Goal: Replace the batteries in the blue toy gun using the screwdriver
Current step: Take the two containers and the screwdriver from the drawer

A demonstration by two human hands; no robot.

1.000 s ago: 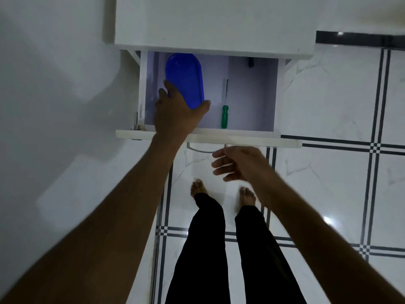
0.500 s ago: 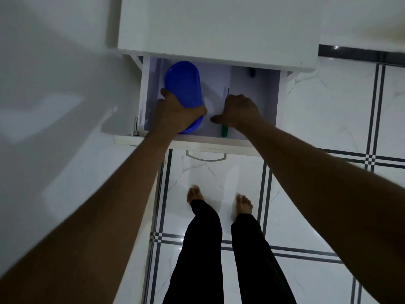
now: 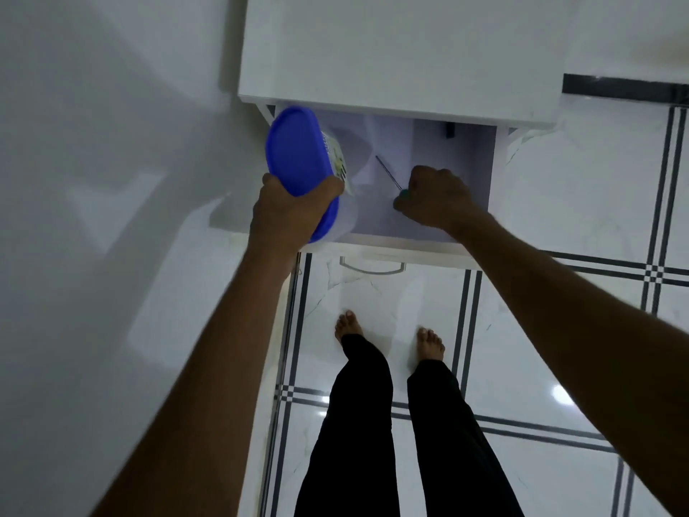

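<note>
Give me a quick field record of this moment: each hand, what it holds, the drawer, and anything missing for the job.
left hand: grips the blue-lidded container, tilted, at the drawer's left end
right hand: fist round the green handle of the screwdriver, shaft pointing up-left
drawer: open
toy gun: not in view
batteries: none visible
</note>
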